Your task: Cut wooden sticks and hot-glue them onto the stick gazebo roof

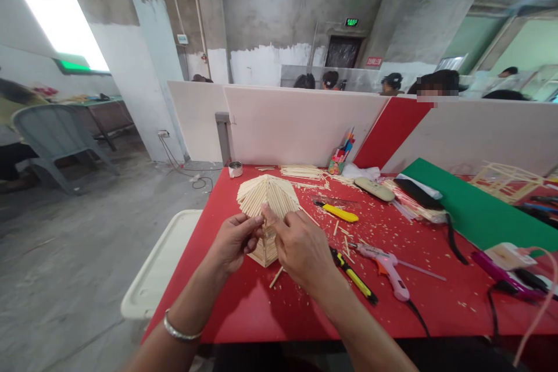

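A small model building (pixel 250 190) made of pale wooden sticks stands on the red table, its peaked roof covered with sticks laid side by side. My left hand (pixel 238 238) is at the roof's near edge, thumb and fingertips pinched together; whatever is between them is too small to make out. From the right, my right hand (pixel 304 247) reaches to the same spot, its fingers curled and one digit pointing up against the roof. It hides much of the model's right side, and I cannot see what it grips. One loose stick (pixel 276 277) lies just below the model.
On the red table (pixel 244 314) are a yellow utility knife (pixel 340 212), a yellow-black cutter (pixel 355 279), a pink glue gun (pixel 386 267), stick scraps, a pen cup (pixel 337 163) and a green board (pixel 471 209). White partitions (pixel 300 128) stand behind, with people beyond. A white stool (pixel 163 264) stands left.
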Tool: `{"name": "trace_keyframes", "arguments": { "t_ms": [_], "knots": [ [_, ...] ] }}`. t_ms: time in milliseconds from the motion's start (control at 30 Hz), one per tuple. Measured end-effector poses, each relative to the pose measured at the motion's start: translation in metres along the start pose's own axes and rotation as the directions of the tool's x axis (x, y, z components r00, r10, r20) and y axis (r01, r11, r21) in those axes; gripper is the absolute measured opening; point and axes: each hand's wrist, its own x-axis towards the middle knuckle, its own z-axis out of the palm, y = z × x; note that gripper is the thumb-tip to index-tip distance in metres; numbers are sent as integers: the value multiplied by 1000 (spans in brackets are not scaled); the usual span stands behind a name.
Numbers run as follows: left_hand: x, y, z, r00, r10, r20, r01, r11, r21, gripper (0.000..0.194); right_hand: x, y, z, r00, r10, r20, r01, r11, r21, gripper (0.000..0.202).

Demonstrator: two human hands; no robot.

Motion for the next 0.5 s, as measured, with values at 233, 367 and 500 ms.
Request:
{"name": "trace_keyframes", "arguments": {
  "t_ms": [233, 367, 500],
  "knots": [
    [-2, -1, 3, 1000, 4, -25, -4, 1000, -17, 32, -1, -1, -2, 1000, 6, -3, -6, 1000, 21, 54],
    [-12, -3, 2, 1000, -20, -6, 19, 999, -35, 34, -11, -2, -2, 996, 47, -78, -33, 985, 170, 53],
    [-32, -13, 2, 997, -34, 64, 36, 999, -26, 33, -23, -3, -4, 967, 206, -150, -89, 826, 557, 39]
  ]
}}
